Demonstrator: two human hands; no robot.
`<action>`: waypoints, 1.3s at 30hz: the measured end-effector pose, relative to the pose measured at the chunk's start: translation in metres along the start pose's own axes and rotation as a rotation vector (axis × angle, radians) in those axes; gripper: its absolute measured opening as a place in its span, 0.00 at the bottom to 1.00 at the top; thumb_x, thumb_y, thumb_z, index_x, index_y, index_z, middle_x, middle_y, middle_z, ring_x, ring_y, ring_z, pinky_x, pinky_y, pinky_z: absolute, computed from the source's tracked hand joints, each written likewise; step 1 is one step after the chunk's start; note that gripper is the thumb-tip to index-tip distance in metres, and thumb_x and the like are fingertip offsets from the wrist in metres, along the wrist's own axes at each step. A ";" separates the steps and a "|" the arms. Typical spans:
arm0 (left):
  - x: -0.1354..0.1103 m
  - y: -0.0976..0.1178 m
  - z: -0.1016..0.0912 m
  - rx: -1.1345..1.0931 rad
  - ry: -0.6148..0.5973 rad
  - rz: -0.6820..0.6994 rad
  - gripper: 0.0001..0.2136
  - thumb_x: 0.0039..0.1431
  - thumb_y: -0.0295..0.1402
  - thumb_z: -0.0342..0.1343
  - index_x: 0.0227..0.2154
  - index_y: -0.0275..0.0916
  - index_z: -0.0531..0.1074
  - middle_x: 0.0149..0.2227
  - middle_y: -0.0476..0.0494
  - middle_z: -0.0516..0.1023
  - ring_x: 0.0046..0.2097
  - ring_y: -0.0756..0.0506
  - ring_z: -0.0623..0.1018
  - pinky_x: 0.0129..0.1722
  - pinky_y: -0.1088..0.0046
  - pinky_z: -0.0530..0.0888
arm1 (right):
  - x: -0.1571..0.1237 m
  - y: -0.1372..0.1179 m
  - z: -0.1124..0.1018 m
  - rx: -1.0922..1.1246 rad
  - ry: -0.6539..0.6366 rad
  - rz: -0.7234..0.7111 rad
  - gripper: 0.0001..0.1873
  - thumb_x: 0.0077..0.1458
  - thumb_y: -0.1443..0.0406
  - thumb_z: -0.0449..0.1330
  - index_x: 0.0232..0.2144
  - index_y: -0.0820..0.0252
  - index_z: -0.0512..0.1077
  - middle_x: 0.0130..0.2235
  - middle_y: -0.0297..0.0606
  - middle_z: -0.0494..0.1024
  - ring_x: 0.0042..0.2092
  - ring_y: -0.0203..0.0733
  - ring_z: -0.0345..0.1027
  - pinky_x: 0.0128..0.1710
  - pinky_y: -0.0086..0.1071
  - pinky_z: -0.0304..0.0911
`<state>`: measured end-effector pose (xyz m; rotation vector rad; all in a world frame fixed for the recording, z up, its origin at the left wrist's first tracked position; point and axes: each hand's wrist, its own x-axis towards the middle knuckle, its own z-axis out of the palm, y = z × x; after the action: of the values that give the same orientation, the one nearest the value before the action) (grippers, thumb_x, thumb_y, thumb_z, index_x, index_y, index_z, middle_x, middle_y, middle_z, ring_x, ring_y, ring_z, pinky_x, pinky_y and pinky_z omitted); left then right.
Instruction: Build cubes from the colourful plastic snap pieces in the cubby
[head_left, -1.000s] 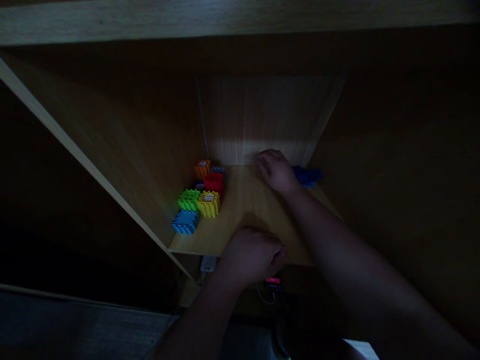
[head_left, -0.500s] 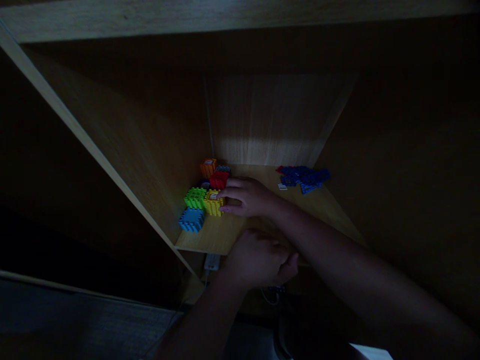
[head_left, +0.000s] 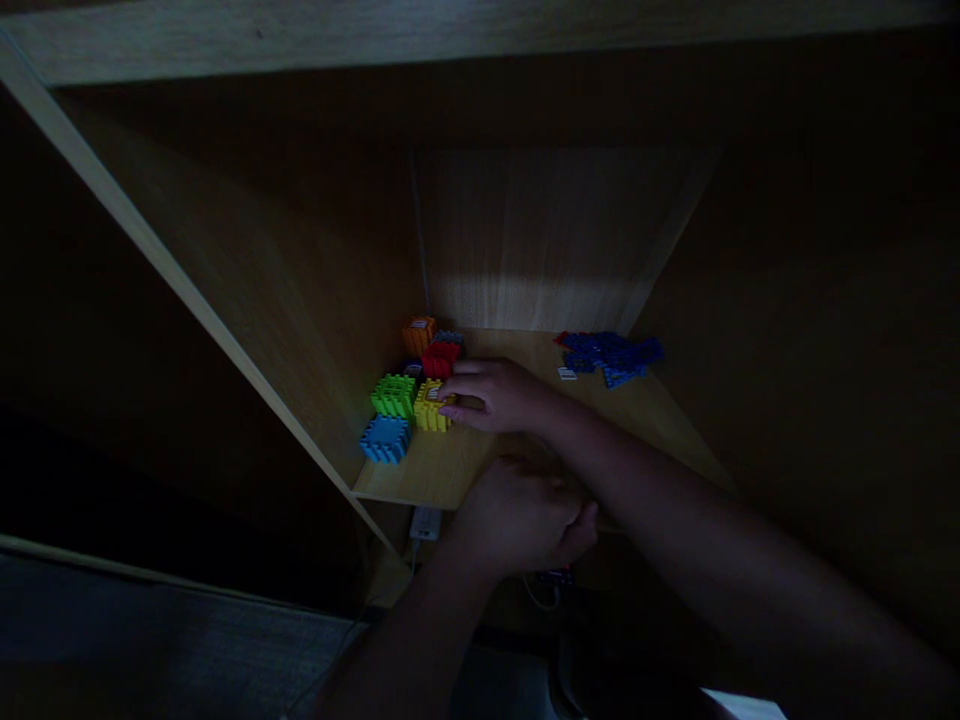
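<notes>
My right hand reaches across into the shelf compartment, its thumb and fingertips closed at the right side and top of a yellow cube built from interlocking plastic panels. A red block sits just behind the cube. To the left are a green block and a light blue block, with an orange block farther back. My left hand is curled into a fist at the shelf's front edge, beneath my right forearm. Whatever its fingers may hold is hidden.
Dark blue plastic panels lie heaped at the back right of the shelf, a small white piece beside them. Wooden walls enclose both sides and the back. Below the shelf are a white power strip and cables. The light is dim.
Little differs. The whole view has shifted slightly to the right, and the yellow cube and my right hand have at most moved a tiny bit rightward. My left fist stays in place.
</notes>
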<state>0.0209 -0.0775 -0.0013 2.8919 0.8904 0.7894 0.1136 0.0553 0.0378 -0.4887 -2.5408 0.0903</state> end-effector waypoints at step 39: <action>0.001 -0.004 0.007 -0.020 0.052 0.061 0.15 0.68 0.35 0.56 0.25 0.39 0.77 0.26 0.47 0.81 0.26 0.47 0.77 0.30 0.66 0.69 | 0.004 0.002 0.007 -0.073 0.030 -0.056 0.16 0.67 0.54 0.66 0.52 0.54 0.79 0.48 0.43 0.75 0.50 0.49 0.67 0.52 0.44 0.64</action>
<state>0.0226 -0.0728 -0.0072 2.9070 0.7973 0.8761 0.1069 0.0588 0.0336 -0.4437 -2.5334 -0.0305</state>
